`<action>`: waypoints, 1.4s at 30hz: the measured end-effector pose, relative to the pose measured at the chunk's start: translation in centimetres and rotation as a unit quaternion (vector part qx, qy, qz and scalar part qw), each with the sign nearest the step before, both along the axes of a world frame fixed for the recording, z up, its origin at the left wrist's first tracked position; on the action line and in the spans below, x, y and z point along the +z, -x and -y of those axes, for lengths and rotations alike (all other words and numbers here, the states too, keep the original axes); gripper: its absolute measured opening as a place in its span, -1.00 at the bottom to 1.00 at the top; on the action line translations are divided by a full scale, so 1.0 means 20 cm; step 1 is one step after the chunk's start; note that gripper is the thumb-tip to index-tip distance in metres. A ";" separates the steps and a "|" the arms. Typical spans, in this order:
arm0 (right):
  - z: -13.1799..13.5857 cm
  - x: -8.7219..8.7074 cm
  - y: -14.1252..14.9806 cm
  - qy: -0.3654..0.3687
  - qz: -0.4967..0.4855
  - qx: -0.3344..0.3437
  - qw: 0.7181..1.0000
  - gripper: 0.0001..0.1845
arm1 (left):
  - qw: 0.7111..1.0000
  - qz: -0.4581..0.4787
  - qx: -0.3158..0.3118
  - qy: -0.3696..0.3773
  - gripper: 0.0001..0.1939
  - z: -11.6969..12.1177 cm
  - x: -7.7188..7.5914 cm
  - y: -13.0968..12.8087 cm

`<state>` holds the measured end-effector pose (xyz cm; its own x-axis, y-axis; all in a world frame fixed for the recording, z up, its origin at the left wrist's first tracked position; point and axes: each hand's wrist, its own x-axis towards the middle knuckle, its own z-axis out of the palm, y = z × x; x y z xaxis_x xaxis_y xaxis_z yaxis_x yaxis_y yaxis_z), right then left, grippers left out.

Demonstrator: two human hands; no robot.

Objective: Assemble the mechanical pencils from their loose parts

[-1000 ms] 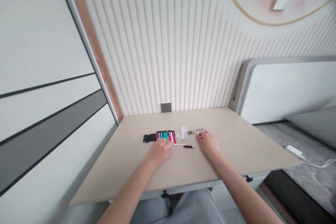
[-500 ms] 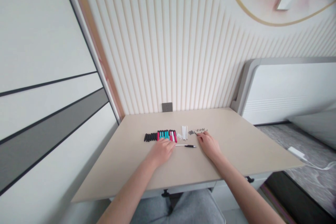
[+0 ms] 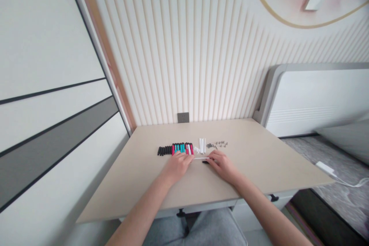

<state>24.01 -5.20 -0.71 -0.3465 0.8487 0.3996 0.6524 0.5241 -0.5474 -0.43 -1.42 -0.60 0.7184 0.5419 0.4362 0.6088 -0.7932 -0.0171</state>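
My left hand is closed on one end of a thin white pen refill, which points to the right just above the table. At the refill's other end, the fingers of my right hand are pinched together; whatever small piece lies between them is hidden. A black pen part lies on the table, partly covered by my right hand. Beyond my left hand is a row of pink, turquoise and white pen barrels, with several black barrels to their left.
Several white refills lie side by side behind my hands, near small clear pieces. To their right are a little pile of dark grey springs and scattered metal tips. The beige table meets a ribbed wall with a socket.
My right hand has moved left and nearer from the small metal parts to the refill's end, now covering much of the black pen part. My left hand has stayed in place with the refill.
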 end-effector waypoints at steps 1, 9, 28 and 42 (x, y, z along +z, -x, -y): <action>0.00 0.00 0.00 0.001 0.007 0.008 1.000 -0.65 | 1.000 0.002 0.007 -0.001 -0.81 0.00 0.00 0.00; 0.02 0.01 0.01 -0.030 0.063 -0.116 0.991 -0.62 | 0.996 0.039 0.075 -0.021 -0.71 0.01 0.04 0.00; -0.13 0.00 0.06 -0.016 0.216 -0.283 0.934 -0.63 | 0.997 -0.029 0.071 -0.019 -0.70 0.05 0.07 -0.02; -0.10 -0.03 0.10 -0.015 0.226 -0.262 0.938 -0.58 | 0.995 -0.053 0.078 -0.023 -0.73 0.05 0.06 -0.02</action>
